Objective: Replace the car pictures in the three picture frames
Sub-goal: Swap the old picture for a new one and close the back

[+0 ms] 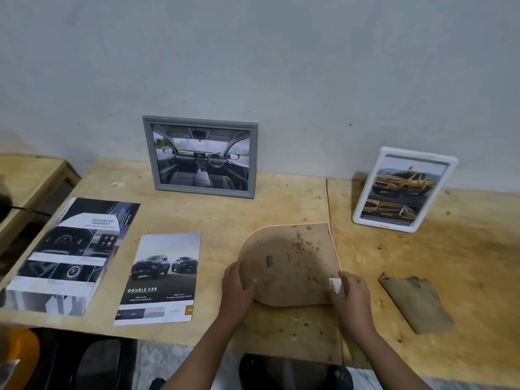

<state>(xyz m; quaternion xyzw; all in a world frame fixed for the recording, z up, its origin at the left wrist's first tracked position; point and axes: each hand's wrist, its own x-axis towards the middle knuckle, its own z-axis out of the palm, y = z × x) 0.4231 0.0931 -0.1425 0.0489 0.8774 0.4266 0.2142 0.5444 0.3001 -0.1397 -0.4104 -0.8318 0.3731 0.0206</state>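
A brown arch-shaped frame (289,263) lies face down on the wooden table (281,204), its stained backing board up. My left hand (236,288) grips its rounded left edge. My right hand (350,294) holds its lower right corner, by a small white label. A grey frame (200,156) with a car-interior picture leans on the wall at the back. A white frame (402,190) with a yellow pickup picture leans at the right. Two loose car pictures lie on the left: a "Double Cab" sheet (161,277) and an "Advanced" sheet (73,254).
A crumpled piece of brown paper (416,302) lies on the table right of my hands. A second wooden surface (28,178) stands at the far left. Dark objects and something orange (19,353) sit below the table's front edge.
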